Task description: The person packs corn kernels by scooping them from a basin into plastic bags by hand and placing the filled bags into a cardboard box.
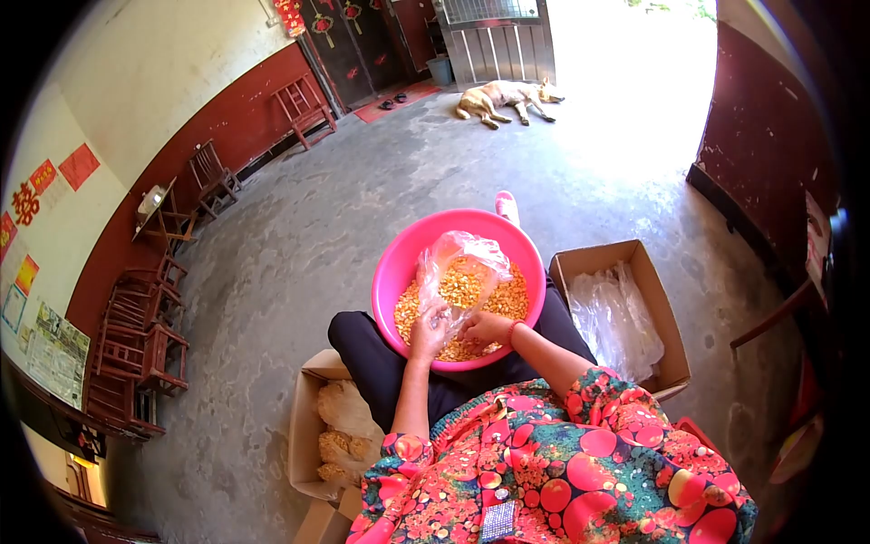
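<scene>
A pink basin [387, 288] rests on my lap, with loose yellow corn kernels [512, 299] inside. Over the kernels is a clear plastic bag [453, 249], spread wide at its far end. My left hand [430, 328] is closed on the near left part of the bag. Beside it, my right hand [487, 330] is low in the basin at the bag's near right side, its fingertips partly hidden by plastic and kernels, so what it holds is unclear.
An open cardboard box [669, 340] with clear bags stands at right; another box [304, 426] with filled bags is at lower left. A dog [507, 98] lies near the doorway. Wooden chairs [145, 349] line the left wall.
</scene>
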`<state>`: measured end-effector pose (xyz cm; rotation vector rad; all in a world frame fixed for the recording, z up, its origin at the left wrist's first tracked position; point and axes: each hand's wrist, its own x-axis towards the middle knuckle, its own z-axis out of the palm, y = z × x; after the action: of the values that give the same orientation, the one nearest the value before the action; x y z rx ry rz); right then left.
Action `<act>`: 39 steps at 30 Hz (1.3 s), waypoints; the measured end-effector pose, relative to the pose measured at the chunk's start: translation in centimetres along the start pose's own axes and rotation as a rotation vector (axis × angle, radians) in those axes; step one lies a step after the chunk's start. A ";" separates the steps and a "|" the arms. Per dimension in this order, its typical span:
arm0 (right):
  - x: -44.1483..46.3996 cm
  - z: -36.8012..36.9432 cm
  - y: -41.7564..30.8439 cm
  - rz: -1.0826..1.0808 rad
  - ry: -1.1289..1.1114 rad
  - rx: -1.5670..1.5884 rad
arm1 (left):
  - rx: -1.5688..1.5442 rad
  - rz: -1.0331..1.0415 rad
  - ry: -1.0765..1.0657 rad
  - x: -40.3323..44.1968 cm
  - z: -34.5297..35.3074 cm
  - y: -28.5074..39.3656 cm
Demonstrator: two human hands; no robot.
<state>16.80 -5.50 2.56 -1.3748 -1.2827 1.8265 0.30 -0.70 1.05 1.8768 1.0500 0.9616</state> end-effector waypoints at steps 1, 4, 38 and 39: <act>-0.1 -0.1 0.1 -0.057 -0.008 0.126 | 0.013 -0.002 -0.008 0.0 -0.1 0.2; 0.5 -0.8 0.5 -0.102 -0.028 0.362 | -0.011 0.000 -0.014 -0.1 0.0 0.8; 0.0 1.3 -0.2 -0.203 0.135 -1.079 | -0.810 -0.188 -0.002 -0.2 -1.1 3.9; 0.0 1.3 -0.1 -0.225 0.097 -1.094 | -0.930 -0.164 0.001 -0.2 -1.2 4.0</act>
<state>15.57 -5.88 2.73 -1.6558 -2.4145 0.8348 0.44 -2.06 5.00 1.0050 0.5705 1.0921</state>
